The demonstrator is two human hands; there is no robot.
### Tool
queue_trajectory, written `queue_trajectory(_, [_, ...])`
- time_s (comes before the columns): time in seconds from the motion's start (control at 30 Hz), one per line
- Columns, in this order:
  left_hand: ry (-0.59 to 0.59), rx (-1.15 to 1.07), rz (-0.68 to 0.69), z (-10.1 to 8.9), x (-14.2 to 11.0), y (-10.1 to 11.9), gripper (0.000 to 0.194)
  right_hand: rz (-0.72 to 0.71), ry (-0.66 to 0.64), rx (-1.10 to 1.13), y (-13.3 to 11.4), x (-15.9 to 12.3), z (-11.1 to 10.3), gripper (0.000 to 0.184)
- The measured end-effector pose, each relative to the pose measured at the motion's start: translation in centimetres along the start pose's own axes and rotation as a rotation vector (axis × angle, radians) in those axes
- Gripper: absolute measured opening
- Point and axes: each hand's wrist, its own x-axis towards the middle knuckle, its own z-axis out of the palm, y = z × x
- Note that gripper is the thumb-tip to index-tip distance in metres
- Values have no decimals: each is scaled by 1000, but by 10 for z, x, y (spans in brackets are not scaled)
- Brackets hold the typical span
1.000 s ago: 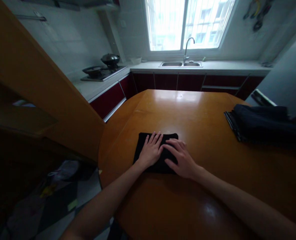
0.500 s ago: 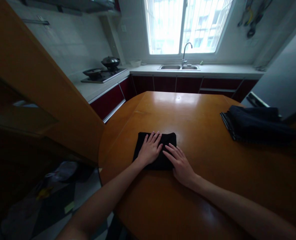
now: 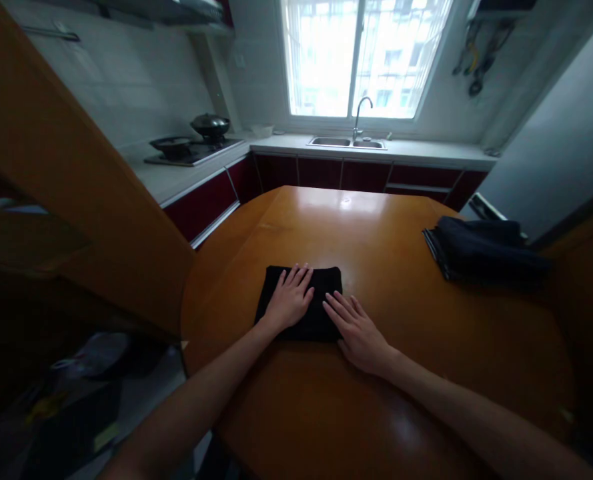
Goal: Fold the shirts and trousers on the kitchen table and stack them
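A piece of black cloth (image 3: 311, 327), folded into a flat rectangle, lies on the wooden table (image 3: 371, 253) in front of me. What kind of garment or cloth it is cannot be made out. My left hand (image 3: 290, 301) rests flat on its left half with the fingers spread towards the far edge. My right hand (image 3: 359, 333) lies at its near right corner, fingers stretched out over the right edge and the thumb tucked low. Neither hand grips anything.
A stack of folded dark clothes (image 3: 486, 250) sits at the table's right side. Beyond the table runs a counter with a sink (image 3: 346, 143). On the left stands a stove with a lidded pan (image 3: 210, 125). A wooden panel (image 3: 96, 193) rises beside the table's left edge.
My right hand has slid from the cloth's middle to its near right corner, its fingers straightening. My left hand has stayed flat on the cloth. The view has turned slightly right.
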Motion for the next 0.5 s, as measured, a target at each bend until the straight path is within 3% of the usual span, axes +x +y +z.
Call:
queue_trajectory(0.13, [-23, -10, 6, -3, 5, -4, 55, 74, 12, 64, -7, -6, 1, 88])
queue_trajectory(0.23, [-47, -55, -4, -7, 5, 6, 55, 110, 27, 112, -11, -6, 4, 88])
queue_trajectory(0.4, [-76, -108, 205, 5, -11, 33, 55, 164, 86, 236, -7, -2, 5, 75])
queue_trajectory(0.5, [-44, -86, 263, 18, -19, 37, 56, 266, 156, 324, 1, 0, 5, 68])
